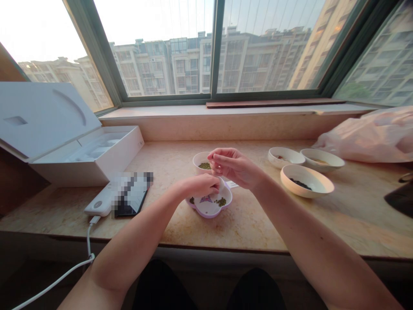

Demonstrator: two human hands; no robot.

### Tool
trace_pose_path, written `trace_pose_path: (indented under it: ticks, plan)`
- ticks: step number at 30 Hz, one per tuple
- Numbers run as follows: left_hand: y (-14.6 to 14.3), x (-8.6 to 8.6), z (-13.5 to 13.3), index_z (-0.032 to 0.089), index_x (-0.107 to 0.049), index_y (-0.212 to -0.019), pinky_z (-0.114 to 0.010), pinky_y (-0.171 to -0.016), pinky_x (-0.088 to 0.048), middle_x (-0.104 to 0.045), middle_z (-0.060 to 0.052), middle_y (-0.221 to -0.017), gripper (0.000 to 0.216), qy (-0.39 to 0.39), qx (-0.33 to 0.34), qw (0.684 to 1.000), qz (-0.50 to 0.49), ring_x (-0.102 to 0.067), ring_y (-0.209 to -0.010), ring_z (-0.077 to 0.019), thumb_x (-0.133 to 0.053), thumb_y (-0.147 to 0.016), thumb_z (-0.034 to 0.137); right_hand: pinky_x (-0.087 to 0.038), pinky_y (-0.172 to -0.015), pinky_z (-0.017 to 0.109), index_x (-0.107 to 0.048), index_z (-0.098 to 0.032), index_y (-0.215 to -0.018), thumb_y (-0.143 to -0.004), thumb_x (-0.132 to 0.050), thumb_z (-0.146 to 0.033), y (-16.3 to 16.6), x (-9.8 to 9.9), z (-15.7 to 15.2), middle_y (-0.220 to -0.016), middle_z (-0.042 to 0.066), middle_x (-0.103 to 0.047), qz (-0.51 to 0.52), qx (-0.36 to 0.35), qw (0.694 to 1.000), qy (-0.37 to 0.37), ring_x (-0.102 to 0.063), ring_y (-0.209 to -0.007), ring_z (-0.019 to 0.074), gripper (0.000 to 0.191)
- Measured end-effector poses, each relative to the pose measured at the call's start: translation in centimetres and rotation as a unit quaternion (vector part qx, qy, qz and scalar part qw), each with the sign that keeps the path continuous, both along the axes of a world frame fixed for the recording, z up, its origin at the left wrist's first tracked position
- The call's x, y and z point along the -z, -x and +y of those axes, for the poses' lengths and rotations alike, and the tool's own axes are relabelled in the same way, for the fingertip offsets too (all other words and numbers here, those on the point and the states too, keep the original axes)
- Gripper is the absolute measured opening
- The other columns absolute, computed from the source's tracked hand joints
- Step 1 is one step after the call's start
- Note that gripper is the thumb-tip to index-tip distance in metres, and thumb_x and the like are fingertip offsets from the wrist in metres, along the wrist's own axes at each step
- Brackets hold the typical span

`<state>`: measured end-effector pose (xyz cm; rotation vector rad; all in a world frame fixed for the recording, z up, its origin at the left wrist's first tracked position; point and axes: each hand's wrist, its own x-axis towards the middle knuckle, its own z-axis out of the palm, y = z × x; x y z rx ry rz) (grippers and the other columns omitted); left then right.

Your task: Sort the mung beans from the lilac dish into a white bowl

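Green mung beans (pixel 220 202) are seen in a purple-rimmed dish (pixel 209 213) beneath the curled left hand (pixel 200 185); the right hand (pixel 233 167), fingers bunched, is held beside a white bowl (pixel 199 158). Any pinched beans cannot be made out.

We count two hands here, one left hand (pixel 200 186) and one right hand (pixel 235 167). Around them we find four round bowls (pixel 322 183) and one flower-shaped dish (pixel 209 209). We also count one power bank (pixel 98 200), one smartphone (pixel 134 200), one white cable (pixel 61 280), one open white box (pixel 106 161), and one plastic bag (pixel 364 137).
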<state>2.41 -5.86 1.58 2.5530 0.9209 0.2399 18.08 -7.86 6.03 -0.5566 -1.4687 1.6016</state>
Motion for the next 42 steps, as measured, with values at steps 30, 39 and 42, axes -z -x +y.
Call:
trace_pose_path:
  ticks: [30, 39, 42]
  plan:
    - [2.4, -4.9, -1.3, 0.016, -0.06, -0.063, -0.027, -0.055, -0.051, -0.066, -0.001, -0.061, 0.043, 0.393, 0.087, 0.79, -0.463, -0.059, -0.051, -0.0115, -0.093, -0.055, 0.044, -0.039, -0.061, 0.026, -0.076, -0.019, -0.083, -0.081, -0.066, -0.025, -0.5, 0.5, 0.5, -0.078, 0.003, -0.072, -0.571, 0.063, 0.779, -0.253, -0.061, -0.07, 0.0156, 0.012]
    - [2.7, -4.7, -1.1, 0.017, -0.057, -0.06, -0.024, -0.05, -0.046, -0.062, 0.002, -0.053, 0.042, 0.424, 0.133, 0.734, -0.513, -0.056, -0.047, -0.0114, -0.094, -0.054, 0.037, -0.035, -0.059, 0.027, -0.076, -0.021, -0.081, -0.072, -0.068, -0.017, -0.2, 2.0, -0.2, -0.079, 0.001, -0.07, -0.634, -0.06, 0.734, -0.238, -0.057, -0.065, 0.0144, 0.013]
    - [2.7, -4.6, -0.9, 0.018, -0.057, -0.061, -0.024, -0.051, -0.046, -0.06, 0.002, -0.052, 0.04, 0.424, 0.141, 0.734, -0.511, -0.055, -0.048, -0.0113, -0.093, -0.055, 0.036, -0.03, -0.055, 0.028, -0.071, -0.018, -0.066, -0.071, -0.064, -0.012, 0.1, 2.1, -0.3, -0.065, 0.001, -0.064, -0.641, -0.071, 0.721, -0.254, -0.052, -0.058, 0.0131, 0.011]
